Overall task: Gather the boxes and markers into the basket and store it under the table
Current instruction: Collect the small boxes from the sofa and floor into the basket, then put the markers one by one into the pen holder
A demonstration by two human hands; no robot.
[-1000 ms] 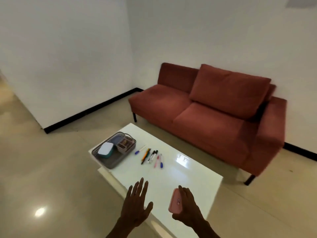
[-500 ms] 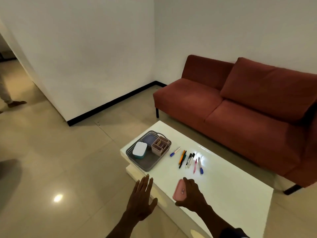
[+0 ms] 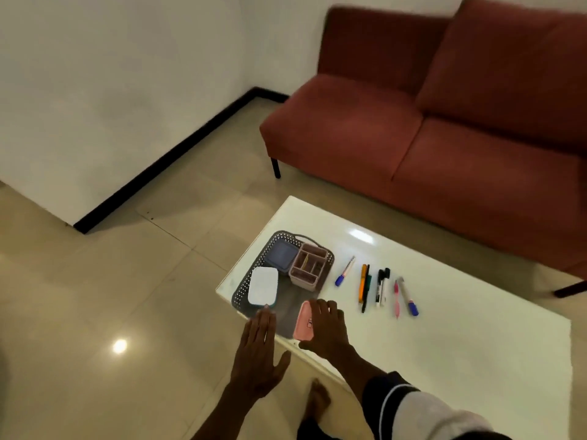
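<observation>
A: Basket (image 3: 241, 289), grey, perforated walls, sits on the white table (image 3: 444, 328) at its left end, near the front corner.

B: Contents?

A: White-lidded box (image 3: 263, 285) front left, blue-grey box (image 3: 281, 257) behind it, pink divided organiser (image 3: 308, 266) at the back right. All inside the basket.

B: Hands?

A: Right hand (image 3: 327, 328) grips a pink box (image 3: 303, 320), fingers curled over its top edge, thumb below. Box is over the basket's near right part; can't tell if it touches the floor of the basket. Left hand (image 3: 259, 347) flat and open, fingers together, holding nothing, fingertips just beside the white-lidded box at the basket's near edge.

B: Markers?

A: Markers (image 3: 378, 287) lie loose on the table right of the basket, roughly parallel. Blue-capped one (image 3: 344, 271) nearest the basket, then orange and green, black and white pair, pink, and another blue-tipped one (image 3: 408, 296) farthest right.

B: Else?

A: Red sofa (image 3: 428, 122) behind the table, beige tile floor (image 3: 111, 281), bare foot (image 3: 317, 398) below the table edge.
</observation>
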